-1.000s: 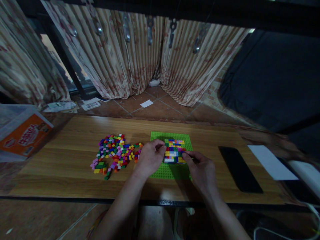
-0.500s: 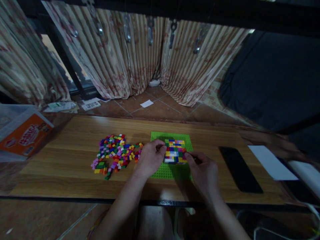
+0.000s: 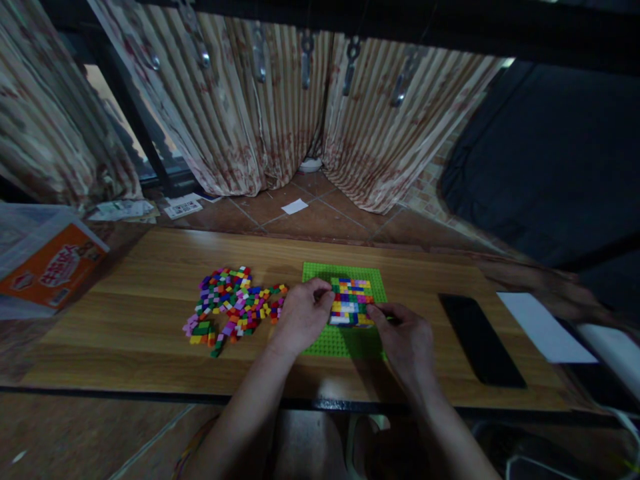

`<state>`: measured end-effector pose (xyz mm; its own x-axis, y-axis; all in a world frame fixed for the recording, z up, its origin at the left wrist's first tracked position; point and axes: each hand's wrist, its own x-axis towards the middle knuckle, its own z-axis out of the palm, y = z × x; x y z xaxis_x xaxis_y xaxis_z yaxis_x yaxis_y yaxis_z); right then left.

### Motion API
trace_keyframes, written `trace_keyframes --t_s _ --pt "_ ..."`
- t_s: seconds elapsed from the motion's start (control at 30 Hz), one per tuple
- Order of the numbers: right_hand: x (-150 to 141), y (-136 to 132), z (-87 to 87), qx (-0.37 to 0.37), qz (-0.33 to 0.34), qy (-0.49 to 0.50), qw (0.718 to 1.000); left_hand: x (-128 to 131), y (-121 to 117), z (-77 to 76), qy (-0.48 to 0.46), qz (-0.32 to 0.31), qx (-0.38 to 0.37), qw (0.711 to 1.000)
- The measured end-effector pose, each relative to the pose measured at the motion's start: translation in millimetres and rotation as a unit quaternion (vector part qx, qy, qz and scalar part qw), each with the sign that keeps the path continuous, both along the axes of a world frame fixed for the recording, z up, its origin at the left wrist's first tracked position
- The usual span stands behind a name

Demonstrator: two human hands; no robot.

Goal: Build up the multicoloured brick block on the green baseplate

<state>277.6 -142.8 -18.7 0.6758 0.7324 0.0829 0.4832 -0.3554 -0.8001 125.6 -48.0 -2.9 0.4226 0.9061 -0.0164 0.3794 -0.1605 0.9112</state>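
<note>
A green studded baseplate (image 3: pixel 345 340) lies on the wooden table (image 3: pixel 140 320). A block of many-coloured small bricks (image 3: pixel 351 300) is built on its middle. My left hand (image 3: pixel 301 315) rests on the plate's left side, fingers curled, thumb and forefinger pinched at the block's left edge. My right hand (image 3: pixel 404 340) sits at the block's lower right corner, fingers closed in a pinch against the bricks. What either pinch holds is too small to see. A heap of loose coloured bricks (image 3: pixel 231 308) lies just left of my left hand.
A black phone (image 3: pixel 480 339) lies flat to the right, a white sheet (image 3: pixel 545 325) beyond it. An orange-labelled box (image 3: pixel 47 270) stands at the far left edge. Striped curtains (image 3: pixel 280 100) hang behind the table above a tiled floor.
Both hands stay at the brick block with only slight shifts of the fingers. The view has drifted a little.
</note>
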Motion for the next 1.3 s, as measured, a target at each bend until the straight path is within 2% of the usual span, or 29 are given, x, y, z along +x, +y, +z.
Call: trace_keyframes --t_s 0.23,0.3,0.4,0.53,0.7,1.0,1.3 --pt "7.8 -2.7 -0.9 0.021 -0.001 0.081 0.996 -0.1 0.3 -0.2 0.006 0.005 0.009 1.000" --pt "11.2 -4.3 0.0 0.035 -0.008 0.108 0.993 0.2 -0.8 3.1 0.022 0.030 0.021 0.999" --pt "16.5 -5.9 -0.4 0.069 -0.028 0.142 0.987 2.8 -5.4 9.4 0.040 0.070 0.079 0.994" --pt "20.1 -5.6 -1.7 0.093 -0.034 0.176 0.979 13.0 -17.3 11.3 0.022 0.028 0.169 0.985" --pt "20.6 -5.5 -0.7 0.088 -0.009 0.209 0.974 30.7 -30.3 1.3 0.062 -0.007 0.237 0.970" --pt "25.0 -5.9 -8.3 0.068 0.048 0.173 0.981 48.5 -30.1 -7.5 0.098 0.009 0.244 0.965" --pt "21.5 -4.2 -6.2 0.087 0.055 0.196 0.975 54.0 -27.5 -0.4 0.082 0.031 0.187 0.978"
